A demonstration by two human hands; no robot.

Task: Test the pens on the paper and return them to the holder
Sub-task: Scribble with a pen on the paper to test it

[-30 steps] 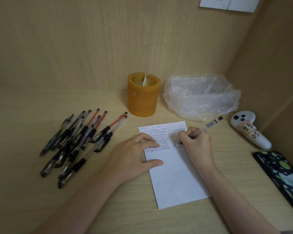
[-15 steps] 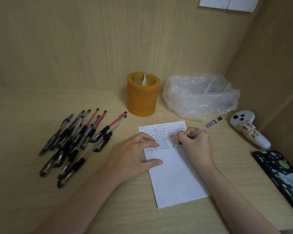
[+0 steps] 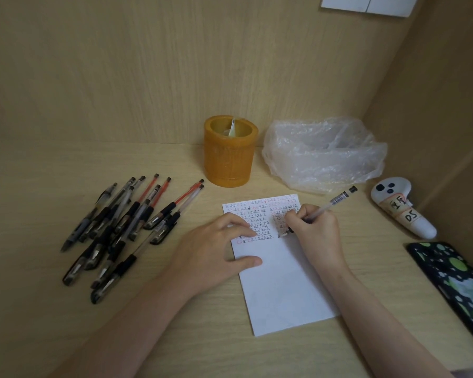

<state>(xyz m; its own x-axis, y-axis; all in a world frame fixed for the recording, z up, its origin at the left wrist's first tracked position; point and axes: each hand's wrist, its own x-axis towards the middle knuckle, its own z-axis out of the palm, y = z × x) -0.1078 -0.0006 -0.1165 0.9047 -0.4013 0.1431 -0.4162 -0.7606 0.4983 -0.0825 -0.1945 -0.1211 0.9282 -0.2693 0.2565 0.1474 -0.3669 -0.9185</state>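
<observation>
A white paper [image 3: 281,285] lies on the desk, its upper part filled with rows of small black and red marks. My right hand [image 3: 317,231] grips a clear pen [image 3: 336,199], tip down on the paper near the marks. My left hand [image 3: 216,249] rests flat on the paper's left edge, fingers spread. A pile of several black and red pens [image 3: 126,227] lies to the left. The orange round holder [image 3: 230,150] stands behind the paper, with a white scrap inside.
A crumpled clear plastic bag [image 3: 325,155] sits right of the holder. A white controller [image 3: 402,210] with a label lies at the right by the side wall. A dark phone with green spots [image 3: 453,279] lies at the right edge. Wooden walls close the back and right.
The pen tip has shifted slightly on the paper while writing. My left hand stays in place on the sheet.
</observation>
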